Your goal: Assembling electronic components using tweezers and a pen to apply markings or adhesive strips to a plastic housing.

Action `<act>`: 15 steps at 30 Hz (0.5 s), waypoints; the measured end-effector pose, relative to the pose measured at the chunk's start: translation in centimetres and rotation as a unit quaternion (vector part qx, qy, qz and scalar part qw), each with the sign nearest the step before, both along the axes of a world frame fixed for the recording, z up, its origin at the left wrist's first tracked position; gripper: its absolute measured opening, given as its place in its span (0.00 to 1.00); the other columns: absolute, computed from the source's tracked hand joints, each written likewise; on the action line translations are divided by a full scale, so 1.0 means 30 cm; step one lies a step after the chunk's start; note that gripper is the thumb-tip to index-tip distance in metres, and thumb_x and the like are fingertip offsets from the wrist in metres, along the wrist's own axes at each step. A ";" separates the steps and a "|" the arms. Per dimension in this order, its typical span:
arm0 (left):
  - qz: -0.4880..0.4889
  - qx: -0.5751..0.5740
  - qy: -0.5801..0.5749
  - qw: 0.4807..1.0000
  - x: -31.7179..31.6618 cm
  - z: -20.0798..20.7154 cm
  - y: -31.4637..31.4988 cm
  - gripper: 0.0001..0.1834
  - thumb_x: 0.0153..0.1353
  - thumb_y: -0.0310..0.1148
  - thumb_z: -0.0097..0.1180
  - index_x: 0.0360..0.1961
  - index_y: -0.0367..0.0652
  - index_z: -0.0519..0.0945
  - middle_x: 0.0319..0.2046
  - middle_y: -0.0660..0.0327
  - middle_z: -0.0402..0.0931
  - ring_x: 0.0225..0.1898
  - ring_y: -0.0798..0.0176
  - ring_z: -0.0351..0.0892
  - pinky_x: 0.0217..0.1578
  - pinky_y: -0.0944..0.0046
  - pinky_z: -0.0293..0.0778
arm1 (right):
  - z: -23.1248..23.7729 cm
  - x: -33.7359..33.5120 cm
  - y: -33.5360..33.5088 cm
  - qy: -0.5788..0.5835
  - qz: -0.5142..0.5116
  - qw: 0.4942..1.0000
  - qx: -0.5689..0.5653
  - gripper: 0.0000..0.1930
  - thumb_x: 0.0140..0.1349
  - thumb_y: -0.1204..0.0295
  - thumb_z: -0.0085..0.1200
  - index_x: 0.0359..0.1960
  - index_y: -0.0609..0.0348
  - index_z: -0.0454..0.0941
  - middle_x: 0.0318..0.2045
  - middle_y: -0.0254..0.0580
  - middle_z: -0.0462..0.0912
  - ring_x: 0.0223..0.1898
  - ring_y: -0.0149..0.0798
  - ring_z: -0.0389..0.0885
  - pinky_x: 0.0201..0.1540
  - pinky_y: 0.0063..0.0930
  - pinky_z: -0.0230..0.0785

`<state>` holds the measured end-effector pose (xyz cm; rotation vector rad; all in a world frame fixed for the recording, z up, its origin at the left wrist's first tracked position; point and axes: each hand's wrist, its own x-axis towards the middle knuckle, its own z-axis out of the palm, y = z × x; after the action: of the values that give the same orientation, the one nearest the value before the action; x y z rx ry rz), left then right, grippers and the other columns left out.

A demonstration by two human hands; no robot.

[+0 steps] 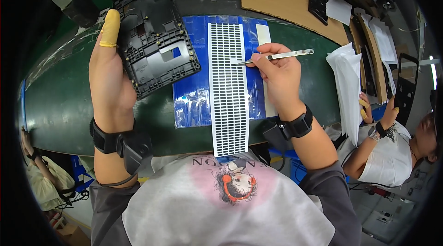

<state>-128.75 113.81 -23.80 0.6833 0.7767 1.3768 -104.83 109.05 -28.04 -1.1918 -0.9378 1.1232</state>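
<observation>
Gripping the frame (146, 38) by its left edge, my left hand (110, 73) curls round it above the surface (60, 93): probably light and stiff, its clips fragile, so best held by the rim. It's black, ribbed, brass-dotted. My right hand (280, 77) pinches tweezers (290, 54), tips over a white sheet (229, 96) of black tabs, likely bendy.

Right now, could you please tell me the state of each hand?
Left hand: closed, holding the black plastic frame.
Right hand: closed, holding the metal tweezers.
</observation>
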 end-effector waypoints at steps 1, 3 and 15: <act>0.002 -0.002 -0.001 1.000 0.010 -0.001 -0.007 0.15 0.58 0.38 0.45 0.40 0.38 0.70 0.34 0.60 0.74 0.32 0.66 0.75 0.32 0.67 0.74 | 0.000 0.001 -0.001 -0.004 0.000 1.000 0.005 0.08 0.49 0.82 0.50 0.33 0.68 0.68 0.24 0.41 0.76 0.26 0.28 0.76 0.29 0.14 0.67; -0.048 0.003 -0.041 0.998 0.030 -0.007 -0.017 0.15 0.59 0.38 0.43 0.41 0.38 0.69 0.35 0.60 0.73 0.33 0.66 0.75 0.33 0.67 0.74 | -0.009 0.007 0.000 -0.007 -0.001 1.000 0.004 0.08 0.49 0.82 0.50 0.33 0.68 0.68 0.24 0.41 0.76 0.26 0.28 0.76 0.29 0.14 0.67; -0.135 -0.078 -0.148 0.977 0.169 -0.069 -0.076 0.20 0.58 0.36 0.45 0.51 0.44 0.58 0.42 0.63 0.68 0.42 0.67 0.70 0.41 0.66 0.70 | 0.157 -0.053 -0.112 0.111 0.051 0.988 0.093 0.12 0.49 0.83 0.51 0.36 0.69 0.66 0.25 0.44 0.77 0.29 0.33 0.77 0.30 0.16 0.67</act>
<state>-123.68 111.52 -25.87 0.4297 0.5242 1.1229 -106.43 105.70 -23.32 -0.8566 -0.9162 1.1950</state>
